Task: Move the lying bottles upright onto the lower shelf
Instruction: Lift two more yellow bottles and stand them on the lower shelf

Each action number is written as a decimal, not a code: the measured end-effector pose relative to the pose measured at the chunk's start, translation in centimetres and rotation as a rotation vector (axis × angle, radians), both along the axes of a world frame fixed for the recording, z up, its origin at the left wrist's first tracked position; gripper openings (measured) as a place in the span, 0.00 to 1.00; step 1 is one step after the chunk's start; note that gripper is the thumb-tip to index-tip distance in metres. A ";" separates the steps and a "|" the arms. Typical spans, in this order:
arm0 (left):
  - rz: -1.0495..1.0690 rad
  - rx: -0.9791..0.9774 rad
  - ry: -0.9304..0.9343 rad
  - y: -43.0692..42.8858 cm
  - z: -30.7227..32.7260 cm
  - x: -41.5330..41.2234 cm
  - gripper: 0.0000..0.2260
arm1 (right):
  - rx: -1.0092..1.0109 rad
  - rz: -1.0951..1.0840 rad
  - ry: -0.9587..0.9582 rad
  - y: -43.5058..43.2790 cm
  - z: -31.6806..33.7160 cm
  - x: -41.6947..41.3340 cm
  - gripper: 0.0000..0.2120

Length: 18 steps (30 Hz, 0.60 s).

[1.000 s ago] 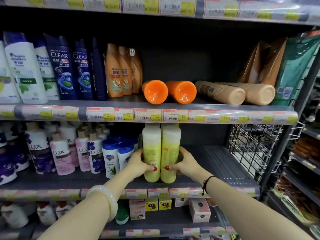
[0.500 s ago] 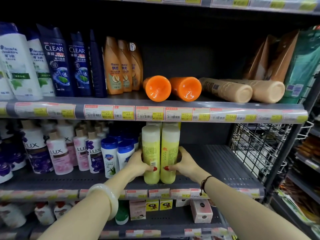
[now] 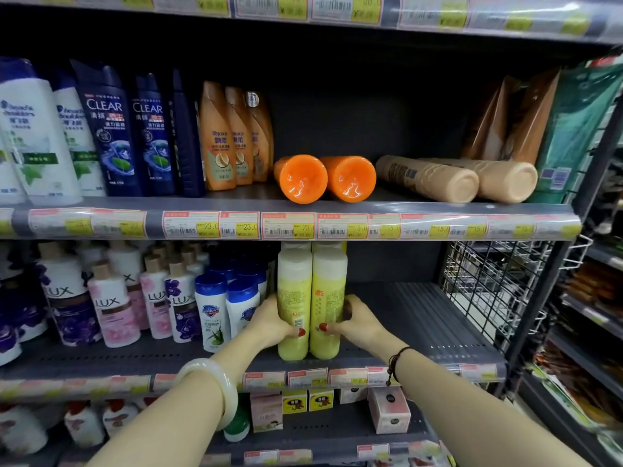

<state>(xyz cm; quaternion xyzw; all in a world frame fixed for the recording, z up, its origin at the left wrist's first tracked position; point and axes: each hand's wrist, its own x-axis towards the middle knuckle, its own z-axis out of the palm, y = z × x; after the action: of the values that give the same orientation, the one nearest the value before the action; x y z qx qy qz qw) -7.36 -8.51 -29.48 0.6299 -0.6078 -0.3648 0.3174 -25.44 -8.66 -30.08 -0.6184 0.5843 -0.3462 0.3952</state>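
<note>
Standing two tall pale-yellow plastic bottles side by side on the grey metal lower shelf (image 3: 438, 318), both hands are working as a pair. The left hand (image 3: 269, 326) wraps the left yellow bottle (image 3: 294, 298), thumb across the front label, fingers curled behind it out of view. The right hand (image 3: 358, 325) does the same on the right yellow bottle (image 3: 328, 298), thumb pressed on the front, fingers closed round the far side. Both bottles are upright, touching each other, bases on the shelf near its front edge, just beside the blue-capped white bottles (image 3: 212, 315).

So this looks like the placing step for this pair, right at the finish: bottles down, hands not yet off.

Up on the grey upper shelf (image 3: 421, 205), four bottles lie on their sides, bases toward the camera: two glossy orange bottles (image 3: 325, 178) close together, and two beige ribbed bottles (image 3: 458, 180) to their right. That's the work left, by my reading.

Next move, as I judge it: let go gently so neither yellow bottle tips, then reach up for the orange pair. They're round and could roll, so each wants a firm wrap round the body, then a turn to vertical. There's bare shelf to the right of the yellow bottles to take them.
</note>
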 end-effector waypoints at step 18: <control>-0.259 0.306 -0.403 5.4 11.0 1.7 0.19 | 0.071 0.243 0.566 5.8 10.7 -0.8 0.20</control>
<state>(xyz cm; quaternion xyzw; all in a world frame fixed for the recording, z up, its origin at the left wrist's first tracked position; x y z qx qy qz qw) -5.70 -3.11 -18.49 0.6475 -0.6717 -0.3575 0.0422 -26.28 -2.87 -19.40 -0.7414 0.6048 -0.0897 0.2768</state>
